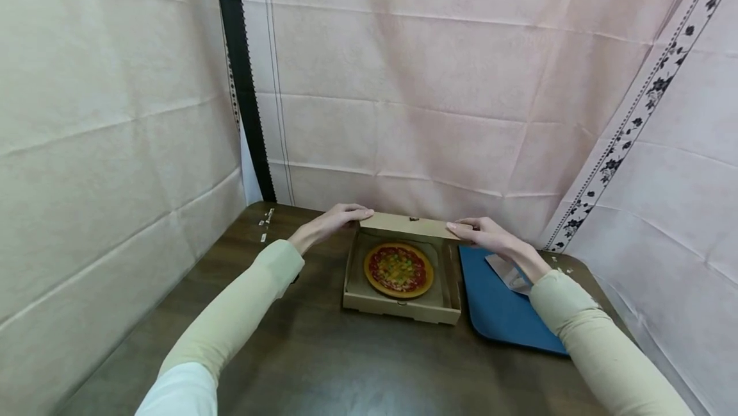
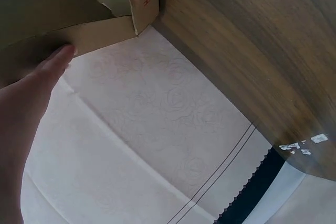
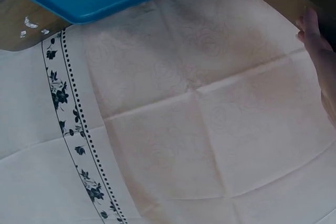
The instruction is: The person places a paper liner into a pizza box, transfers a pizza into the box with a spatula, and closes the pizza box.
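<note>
A cardboard pizza box stands open on the table, its lid raised at the far side. Inside lies a round pizza with red and green topping on a pale liner. My left hand grips the lid at its left corner, thumb on the near face. At the right corner my right hand pinches the same lid. In the left wrist view the thumb lies along the cardboard flap, and in the right wrist view fingertips rest at the lid's edge.
Right of the box lies a blue tray, partly under my right forearm, with a greyish flat item on it. The wooden table ends at a hanging cloth behind. White scraps stick near the far left corner.
</note>
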